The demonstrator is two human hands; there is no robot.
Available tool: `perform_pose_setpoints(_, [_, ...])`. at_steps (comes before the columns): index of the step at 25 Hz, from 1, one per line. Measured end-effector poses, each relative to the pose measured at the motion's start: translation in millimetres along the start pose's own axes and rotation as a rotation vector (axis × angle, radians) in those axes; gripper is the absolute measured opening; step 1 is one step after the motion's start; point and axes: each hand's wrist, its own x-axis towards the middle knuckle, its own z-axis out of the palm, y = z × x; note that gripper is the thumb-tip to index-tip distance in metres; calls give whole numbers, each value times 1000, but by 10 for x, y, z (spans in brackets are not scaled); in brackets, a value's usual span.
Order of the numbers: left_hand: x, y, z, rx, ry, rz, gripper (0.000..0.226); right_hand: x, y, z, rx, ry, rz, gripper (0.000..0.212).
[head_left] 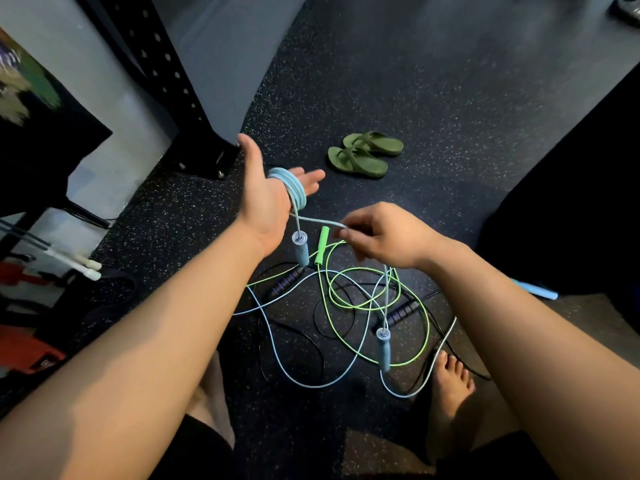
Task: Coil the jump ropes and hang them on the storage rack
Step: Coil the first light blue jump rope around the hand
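Jump ropes lie in a messy pile on the floor (450, 98), near the person's bare feet. One blue rope (294, 188) is up off the floor. It is wound in rings round the left hand (266, 199), which is flat and wide with straight fingers. The first blue handle (300, 251) hangs just under that hand. The right hand (381, 237) has a narrow grip. It pinches the loose end of the same rope between finger and thumb, and the second blue handle (383, 348) dangles below it.

Under the hands, on the floor, are a green handle (322, 244) with its thin green loops, a dark handle (287, 282) on a black rope, and one more pale blue handle (535, 289) off to the right.

What could go wrong? The left hand does not close on the rings, so I think they could slide off the fingers if the hand tips down. The low handle swings close to the green loops (it could hook one and drag the whole pile up). A bare foot could also step on a rope and trip.

I see no box, bin or basket. The black rack post (162, 64) stands far left, and I can see nothing hanging on it. Green sandals (363, 154) sit far off on the floor.
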Motion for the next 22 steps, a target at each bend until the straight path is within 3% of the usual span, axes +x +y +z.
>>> perform_pose_setpoints(2, [8,-47,19,179,-43,-97,125,-14,-60,-40,9,118,-87,19])
perform_pose_setpoints(5, [-42,-109,71,383,-258,-261,138,-20,-63,-69,53,258,-146,16])
perform_pose_setpoints(9, [-154,-108,159,481,-532,-398,141,-38,13,-110,214,288,-98,20])
perform_pose_setpoints(14, [-248,-13,203,281,-703,-419,126,-50,142,-57,217,209,31,44])
perform_pose_setpoints(18, [-287,58,181,2,-599,-333,124,-52,216,-28,257,130,168,58])
perform_pose_setpoints(22, [-239,139,95,-382,-425,-171,118,19,358,101,119,-112,221,23])
